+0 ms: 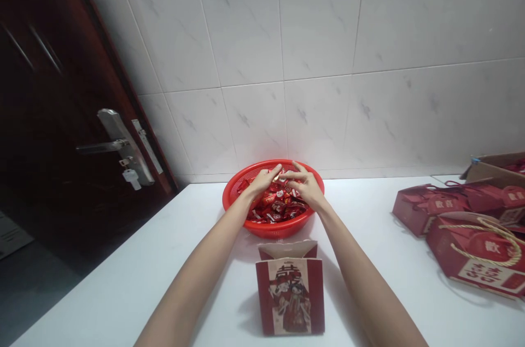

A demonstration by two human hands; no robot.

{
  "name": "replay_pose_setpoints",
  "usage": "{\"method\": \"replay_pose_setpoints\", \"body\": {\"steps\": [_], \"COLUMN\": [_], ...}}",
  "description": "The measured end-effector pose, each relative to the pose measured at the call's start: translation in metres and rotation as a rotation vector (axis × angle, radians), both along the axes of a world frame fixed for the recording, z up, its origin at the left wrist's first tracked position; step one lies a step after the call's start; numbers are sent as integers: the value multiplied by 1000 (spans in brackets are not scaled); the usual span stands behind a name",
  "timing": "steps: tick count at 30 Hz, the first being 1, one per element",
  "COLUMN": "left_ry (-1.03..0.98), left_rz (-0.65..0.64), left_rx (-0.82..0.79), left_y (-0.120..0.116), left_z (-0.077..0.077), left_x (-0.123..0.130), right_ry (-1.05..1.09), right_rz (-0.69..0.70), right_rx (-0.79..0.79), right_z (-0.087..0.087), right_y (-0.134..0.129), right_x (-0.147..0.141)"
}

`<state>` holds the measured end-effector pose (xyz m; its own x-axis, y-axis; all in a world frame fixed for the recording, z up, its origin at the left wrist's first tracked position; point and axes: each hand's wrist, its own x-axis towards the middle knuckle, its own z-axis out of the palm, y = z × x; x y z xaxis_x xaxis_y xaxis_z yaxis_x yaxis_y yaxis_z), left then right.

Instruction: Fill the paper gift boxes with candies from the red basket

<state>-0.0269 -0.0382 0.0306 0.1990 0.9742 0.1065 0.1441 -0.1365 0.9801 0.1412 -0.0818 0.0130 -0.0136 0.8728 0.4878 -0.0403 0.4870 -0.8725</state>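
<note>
A red plastic colander [274,231] stands near the wall, filled with red-wrapped candies [279,207]. My left hand [263,183] is over its left part, thumb stretched out toward the right and its other fingers partly hidden. My right hand [305,187] reaches over the right part, with its fingers spread apart and pointing left. The fingertips of both hands come close together above the candies. A small pale, golden thing shows between them, too small to name. Between my forearms, in front of the colander, an open-topped red gift box [290,298] with a printed couple stands upright.
Folded red gift boxes [478,254] with rope handles lie at the right of the white table [197,259]. A cardboard carton [488,163] is behind them. A tiled wall [254,51] backs the table. A dark door [53,90] with a key in its lock is at left.
</note>
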Motion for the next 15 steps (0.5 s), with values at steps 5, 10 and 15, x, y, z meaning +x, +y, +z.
{"method": "replay_pose_setpoints", "body": {"steps": [5,10,15], "left_ry": [-125,-156,-63], "left_rz": [3,-29,-153], "left_rx": [-145,-242,-138], "left_y": [6,10,11], "left_z": [-7,-7,-2], "left_x": [-1,-1,2], "right_ry": [-167,-114,14], "right_rz": [28,77,97], "right_rx": [-81,-97,-164], "right_z": [1,3,1], "right_y": [-1,-3,-2], "right_x": [-6,-6,-5]}}
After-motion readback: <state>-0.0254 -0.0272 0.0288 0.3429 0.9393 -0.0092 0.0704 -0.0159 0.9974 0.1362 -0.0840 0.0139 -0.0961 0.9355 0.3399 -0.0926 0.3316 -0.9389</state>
